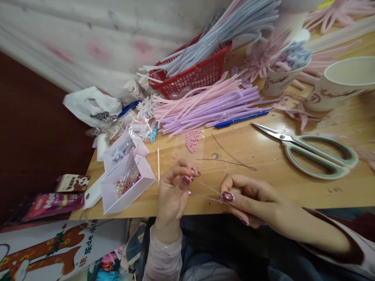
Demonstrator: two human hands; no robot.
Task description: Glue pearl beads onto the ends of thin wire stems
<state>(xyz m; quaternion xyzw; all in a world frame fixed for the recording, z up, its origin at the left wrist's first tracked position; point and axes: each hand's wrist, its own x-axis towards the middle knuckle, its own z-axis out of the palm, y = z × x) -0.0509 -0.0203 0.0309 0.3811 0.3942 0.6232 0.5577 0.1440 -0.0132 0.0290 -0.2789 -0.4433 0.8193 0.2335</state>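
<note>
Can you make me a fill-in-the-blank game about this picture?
1. The colour of the pen is ____.
2. The colour of the basket is ____.
3. The green-handled tool is a pair of ____.
4. The left hand and right hand hold a thin strand; their ____ are painted.

Missing words: blue; red; scissors; nails.

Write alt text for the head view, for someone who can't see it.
A person's left hand and right hand hold thin strands between them at a wooden table; pink beads, fuzzy stems and scissors lie on it.
</note>
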